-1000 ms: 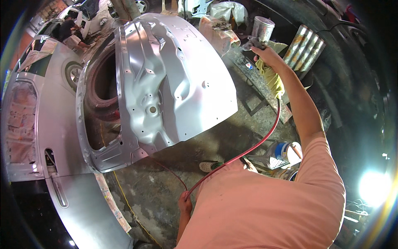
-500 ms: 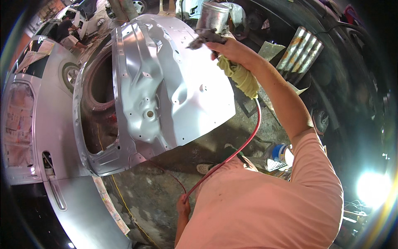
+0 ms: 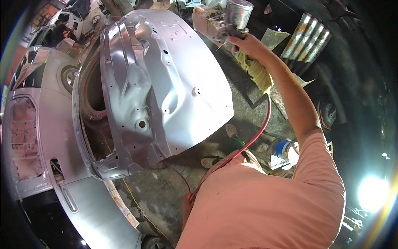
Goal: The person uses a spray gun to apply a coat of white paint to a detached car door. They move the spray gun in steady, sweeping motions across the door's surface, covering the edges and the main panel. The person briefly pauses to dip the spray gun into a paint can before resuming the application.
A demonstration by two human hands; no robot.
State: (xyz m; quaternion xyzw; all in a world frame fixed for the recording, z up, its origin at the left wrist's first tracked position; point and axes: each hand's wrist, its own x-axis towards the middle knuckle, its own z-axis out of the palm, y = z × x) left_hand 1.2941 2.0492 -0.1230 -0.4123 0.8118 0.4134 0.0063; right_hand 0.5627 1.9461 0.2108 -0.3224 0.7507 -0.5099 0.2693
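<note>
Now the right hand (image 3: 253, 47), fingers wrapped round the spray gun (image 3: 228, 32), has swung clear of the silver panel (image 3: 188, 79) left of those fingers, so work seems paused while the left hand (image 3: 188, 205) grips the red hose (image 3: 251, 142).

A: What's on the left?
B: A silver car (image 3: 58, 120) with paper (image 3: 25, 133) over a window, and a person (image 3: 59, 37) farther back.
A: And on the right?
B: A ridged metal sheet (image 3: 306, 45), a blue-banded can (image 3: 283, 149) and a glaring lamp (image 3: 374, 194).
</note>
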